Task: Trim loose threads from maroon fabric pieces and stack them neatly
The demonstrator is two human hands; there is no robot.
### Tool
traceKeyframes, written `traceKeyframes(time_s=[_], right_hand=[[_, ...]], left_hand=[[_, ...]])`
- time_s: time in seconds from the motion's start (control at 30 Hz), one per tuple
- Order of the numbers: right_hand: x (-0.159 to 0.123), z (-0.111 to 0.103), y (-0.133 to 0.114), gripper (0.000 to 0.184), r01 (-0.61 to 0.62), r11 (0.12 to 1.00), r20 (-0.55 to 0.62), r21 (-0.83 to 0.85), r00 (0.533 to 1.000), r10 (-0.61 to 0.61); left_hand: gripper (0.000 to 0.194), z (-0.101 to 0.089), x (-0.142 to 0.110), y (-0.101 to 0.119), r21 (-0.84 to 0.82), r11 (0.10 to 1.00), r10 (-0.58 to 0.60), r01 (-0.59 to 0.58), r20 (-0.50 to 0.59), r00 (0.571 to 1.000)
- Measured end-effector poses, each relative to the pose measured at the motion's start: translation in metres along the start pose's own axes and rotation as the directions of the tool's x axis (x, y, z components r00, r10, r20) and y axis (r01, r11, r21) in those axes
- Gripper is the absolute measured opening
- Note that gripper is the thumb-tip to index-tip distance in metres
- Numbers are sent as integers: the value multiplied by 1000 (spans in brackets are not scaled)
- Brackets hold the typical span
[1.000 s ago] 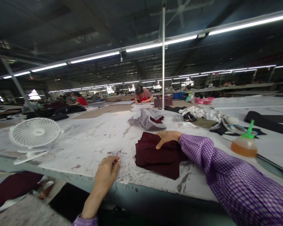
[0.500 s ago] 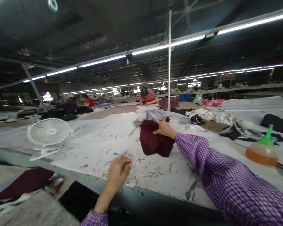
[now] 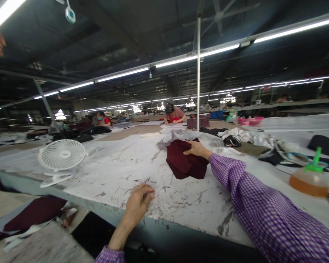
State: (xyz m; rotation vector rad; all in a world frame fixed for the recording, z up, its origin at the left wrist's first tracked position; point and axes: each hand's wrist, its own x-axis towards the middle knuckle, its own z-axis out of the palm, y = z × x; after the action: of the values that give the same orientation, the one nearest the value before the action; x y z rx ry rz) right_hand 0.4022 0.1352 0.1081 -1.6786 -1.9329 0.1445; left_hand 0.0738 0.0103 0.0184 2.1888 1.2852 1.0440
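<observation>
one dark maroon cloth bundle (image 3: pixel 181 162) lies on the white, scuffed surface (image 3: pixel 106 186), right of centre, just in front of a crumpled translucent plastic bag (image 3: pixel 172 136); it looks matte, softly creased and angular in outline. its near edge runs roughly crosswise, facing the wearer, and its far end points toward the bag; no clear long axis can be told. the right hand (image 3: pixel 196 149) grips its far right part, thumb over the top, other fingers mostly hidden. the left hand (image 3: pixel 140 199), loosely curled, rests near the surface's front edge, apart from the cloth.

Dim ceiling (image 3: pixel 159 25), glaring tube lights (image 3: pixel 123 74)
</observation>
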Motion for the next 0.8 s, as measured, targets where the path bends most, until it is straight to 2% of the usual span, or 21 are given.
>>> traceKeyframes(time_s=[0.1,0.17,0.23,0.3,0.4,0.5,0.6,0.67,0.7,0.8], right_hand=[[1,4,-1,47,19,997,-1,73,1000,-19],[-5,6,-8,46,72,980,20,188,997,-77],[-15,7,-21,44,147,924,77,352,980,-186],[-26,10,-38,42,186,856,162,483,941,-296],[-39,14,-59,39,124,825,274,552,907,-319],[-45,15,-59,41,52,860,234,508,952,-196],[-42,9,-42,46,51,959,42,277,997,-65],[-36,4,-29,49,68,988,-68,136,996,-59],[-31,2,-25,52,86,991,-88,107,993,-77],[-16,-2,-24,58,126,984,-59,127,991,-119]], left_hand=[[31,-3,5,-5,-127,985,-118,118,4,993],[41,-6,11,-7,-199,963,-186,182,0,983],[46,-10,19,-5,-243,952,-197,185,-26,980],[46,-15,26,2,-261,953,-178,157,-62,982],[44,-23,29,14,-267,955,-150,127,-70,986],[45,-31,22,15,-281,945,-184,169,-28,983],[45,-34,13,2,-289,936,-214,199,-19,977],[45,-34,9,-9,-280,937,-226,207,-36,973],[45,-34,9,-13,-276,938,-230,209,-44,972],[45,-34,10,-17,-293,934,-228,205,-47,973]])
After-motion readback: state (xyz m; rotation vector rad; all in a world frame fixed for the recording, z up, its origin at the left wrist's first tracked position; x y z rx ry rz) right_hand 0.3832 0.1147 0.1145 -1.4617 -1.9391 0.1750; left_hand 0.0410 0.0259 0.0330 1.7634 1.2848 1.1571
